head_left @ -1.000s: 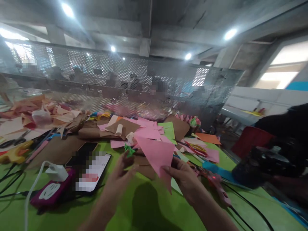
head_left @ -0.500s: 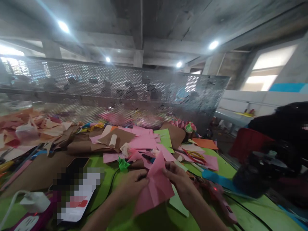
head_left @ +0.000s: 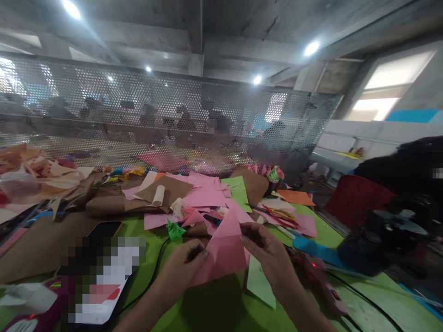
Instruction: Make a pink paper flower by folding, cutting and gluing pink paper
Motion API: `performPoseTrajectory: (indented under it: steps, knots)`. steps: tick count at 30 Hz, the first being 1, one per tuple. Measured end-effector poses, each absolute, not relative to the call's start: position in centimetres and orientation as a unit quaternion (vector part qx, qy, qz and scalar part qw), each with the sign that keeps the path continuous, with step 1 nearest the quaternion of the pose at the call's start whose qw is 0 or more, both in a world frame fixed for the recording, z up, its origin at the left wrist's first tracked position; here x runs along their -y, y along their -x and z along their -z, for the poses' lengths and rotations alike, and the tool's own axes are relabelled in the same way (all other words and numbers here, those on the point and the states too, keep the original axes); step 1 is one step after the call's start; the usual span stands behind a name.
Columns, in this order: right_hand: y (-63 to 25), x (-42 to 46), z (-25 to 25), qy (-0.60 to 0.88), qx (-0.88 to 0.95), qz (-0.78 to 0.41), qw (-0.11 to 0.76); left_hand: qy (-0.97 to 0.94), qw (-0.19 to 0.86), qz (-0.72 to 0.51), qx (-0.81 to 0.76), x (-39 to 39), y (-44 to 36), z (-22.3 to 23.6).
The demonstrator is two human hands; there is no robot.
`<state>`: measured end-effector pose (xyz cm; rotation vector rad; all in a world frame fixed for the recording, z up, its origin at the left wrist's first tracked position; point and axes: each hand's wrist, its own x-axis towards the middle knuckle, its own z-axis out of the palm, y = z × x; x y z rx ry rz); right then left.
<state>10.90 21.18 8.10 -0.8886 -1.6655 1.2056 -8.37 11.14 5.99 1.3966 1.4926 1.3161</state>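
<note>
Pink paper [head_left: 225,253] is partly folded, not yet flat.
The left hand [head_left: 180,269] pinches its left edge, the right hand [head_left: 270,252] its upper right.

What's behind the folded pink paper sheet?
Beyond the folded pink paper sheet between left hand and right hand: flat pink paper sheets and a bright green paper sheet. Whatever lies directly behind it is covered; can't tell.
</note>
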Motion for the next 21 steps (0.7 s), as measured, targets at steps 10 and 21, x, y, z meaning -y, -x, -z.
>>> performPoseTrajectory:
  steps: [10,21]
  knots:
    - [-9.8,-19.2,-8.1,0.319,0.605,-0.641,0.348,-0.592,0.216,-0.466,-0.621,-10.5,7.6,-5.6]
    - [-9.1,-17.0,-8.0,0.309,0.588,-0.682,0.306,-0.612,0.137,-0.445,-0.639,-9.9,7.0,-5.5]
